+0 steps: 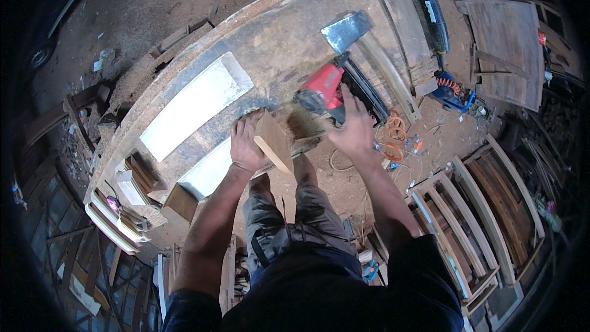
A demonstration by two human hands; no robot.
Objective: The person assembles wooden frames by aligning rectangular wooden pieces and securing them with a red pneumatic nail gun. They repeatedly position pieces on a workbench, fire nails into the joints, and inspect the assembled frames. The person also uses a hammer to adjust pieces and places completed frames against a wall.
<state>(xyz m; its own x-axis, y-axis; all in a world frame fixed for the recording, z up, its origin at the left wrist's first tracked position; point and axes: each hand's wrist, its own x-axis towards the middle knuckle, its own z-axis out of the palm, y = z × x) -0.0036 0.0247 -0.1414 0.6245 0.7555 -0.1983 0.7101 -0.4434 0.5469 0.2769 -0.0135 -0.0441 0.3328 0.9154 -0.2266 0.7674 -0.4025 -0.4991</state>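
While the wooden block (pixel 276 139) is held, seemingly for steadiness, by the left hand (pixel 247 144), the grip of the right hand (pixel 355 126) is spread wide at the nail gun (pixel 324 84).

Nail gun (pixel 324 84): red body, black magazine (pixel 365 89). Wooden block (pixel 274 140) showed pale tan. Long board (pixel 196 106) was white; bench top (pixel 279 49) was mottled brown and grey. Coiled hose (pixel 395 129) looked orange. Person's shirt (pixel 295 298) was black, shorts (pixel 322 214) greyish.
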